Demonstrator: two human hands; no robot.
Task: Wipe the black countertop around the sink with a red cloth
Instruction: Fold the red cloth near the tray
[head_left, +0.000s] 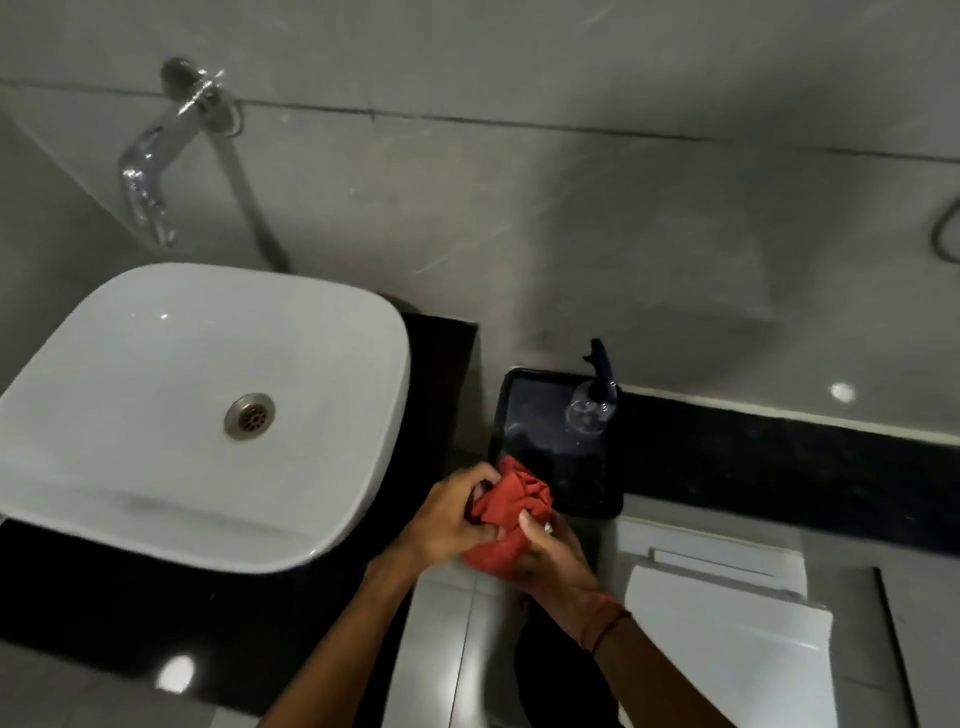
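Note:
A crumpled red cloth (506, 512) is bunched between both my hands, held in the air just right of the black countertop (156, 613). My left hand (447, 514) grips its left side with curled fingers. My right hand (550, 558) holds it from the right and below. The white square sink (171, 364) sits on the countertop to the left, with a metal drain (249, 415) in its bowl. The counter shows as a dark strip in front of the sink and a narrow band on its right side.
A chrome tap (150, 171) sticks out of the grey tiled wall above the sink. A black tray (550, 441) with a clear spray bottle (595, 400) stands right of the counter, beyond my hands. A white toilet (727, 634) is at lower right.

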